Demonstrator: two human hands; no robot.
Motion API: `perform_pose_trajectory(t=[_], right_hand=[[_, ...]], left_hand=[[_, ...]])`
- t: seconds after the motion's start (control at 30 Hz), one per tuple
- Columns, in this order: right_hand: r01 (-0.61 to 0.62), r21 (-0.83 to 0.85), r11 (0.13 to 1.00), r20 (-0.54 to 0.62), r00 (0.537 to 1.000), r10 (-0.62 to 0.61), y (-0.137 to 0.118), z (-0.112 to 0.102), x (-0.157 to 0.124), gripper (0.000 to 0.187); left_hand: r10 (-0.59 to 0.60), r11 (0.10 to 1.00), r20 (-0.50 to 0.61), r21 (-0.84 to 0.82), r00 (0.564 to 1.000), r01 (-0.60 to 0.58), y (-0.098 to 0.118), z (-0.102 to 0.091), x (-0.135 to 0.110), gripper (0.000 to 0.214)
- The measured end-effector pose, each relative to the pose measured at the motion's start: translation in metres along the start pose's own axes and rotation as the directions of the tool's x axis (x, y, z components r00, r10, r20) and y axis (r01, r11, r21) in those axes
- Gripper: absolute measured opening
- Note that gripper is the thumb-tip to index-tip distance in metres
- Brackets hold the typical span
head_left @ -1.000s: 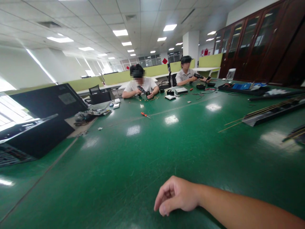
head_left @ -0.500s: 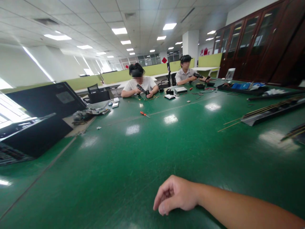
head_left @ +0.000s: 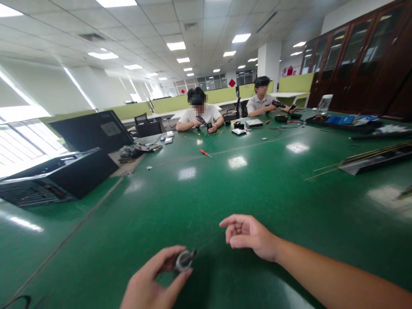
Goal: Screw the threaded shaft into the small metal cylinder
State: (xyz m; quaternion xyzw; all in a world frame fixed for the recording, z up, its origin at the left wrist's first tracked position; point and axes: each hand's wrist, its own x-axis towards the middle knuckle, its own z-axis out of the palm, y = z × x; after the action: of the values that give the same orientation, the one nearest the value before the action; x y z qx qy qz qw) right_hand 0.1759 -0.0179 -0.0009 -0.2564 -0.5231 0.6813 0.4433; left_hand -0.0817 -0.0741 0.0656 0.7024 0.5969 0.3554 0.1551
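My left hand (head_left: 154,281) is at the bottom of the view, its thumb and fingers closed round a small round grey part (head_left: 184,260). A dark middle and a dark bit sticking out at its upper right are visible, but its kind is unclear. To the right, my right hand (head_left: 249,236) is held over the green table (head_left: 154,214). Its index finger points left and the other fingers are loosely curled, with nothing seen in them. The two hands are apart.
An orange-handled screwdriver (head_left: 206,153) lies farther up the table. Black computer cases (head_left: 83,176) stand at the left. On the right are a trough with thin rods (head_left: 363,164) and a tray of blue items (head_left: 341,120). Two people (head_left: 201,113) work with power tools across the table.
My left hand has come into view at the bottom with the small round part. The right hand has moved up and right, its index finger now stretched out. The view has shifted left.
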Motion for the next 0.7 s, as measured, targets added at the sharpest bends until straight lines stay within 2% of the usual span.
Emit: perform_pose_trajectory(t=[0.03, 0.1, 0.17, 0.27, 0.33, 0.4, 0.57, 0.7], right_hand=[[0.089, -0.057, 0.994, -0.082, 0.992, -0.094, -0.001, -0.003, 0.001, 0.045], [0.197, -0.268, 0.943, -0.203, 0.945, -0.256, 0.0, -0.01, 0.002, 0.049], [0.174, -0.463, 0.869, -0.281, 0.901, -0.33, 0.005, -0.014, 0.002, 0.059], [0.088, -0.563, 0.822, -0.307, 0.901, -0.307, 0.012, -0.014, 0.002, 0.065], [0.068, -0.584, 0.809, -0.272, 0.922, -0.274, 0.013, -0.01, 0.0, 0.063], [0.056, -0.609, 0.791, -0.24, 0.938, -0.252, 0.012, -0.006, -0.003, 0.062], [-0.014, -0.65, 0.76, -0.251, 0.948, -0.197, 0.006, -0.001, -0.004, 0.052], [-0.089, -0.715, 0.694, -0.247, 0.96, -0.132, 0.006, 0.001, -0.002, 0.029]], left_hand=[[0.023, 0.999, 0.115, -0.026, 0.993, -0.02, 0.004, 0.012, 0.013, 0.026], [0.068, 0.996, 0.216, -0.066, 0.974, -0.055, 0.012, 0.038, 0.036, 0.025], [0.117, 0.989, 0.251, -0.114, 0.961, -0.09, 0.015, 0.062, 0.05, 0.024], [0.202, 0.967, 0.31, -0.216, 0.929, -0.138, 0.007, 0.084, 0.051, 0.021], [0.25, 0.95, 0.364, -0.273, 0.897, -0.154, -0.001, 0.087, 0.047, 0.02], [0.26, 0.942, 0.387, -0.303, 0.885, -0.145, -0.007, 0.086, 0.046, 0.02], [0.221, 0.935, 0.339, -0.34, 0.914, -0.1, -0.01, 0.086, 0.051, 0.02], [0.204, 0.93, 0.326, -0.36, 0.923, -0.078, -0.01, 0.088, 0.051, 0.022]])
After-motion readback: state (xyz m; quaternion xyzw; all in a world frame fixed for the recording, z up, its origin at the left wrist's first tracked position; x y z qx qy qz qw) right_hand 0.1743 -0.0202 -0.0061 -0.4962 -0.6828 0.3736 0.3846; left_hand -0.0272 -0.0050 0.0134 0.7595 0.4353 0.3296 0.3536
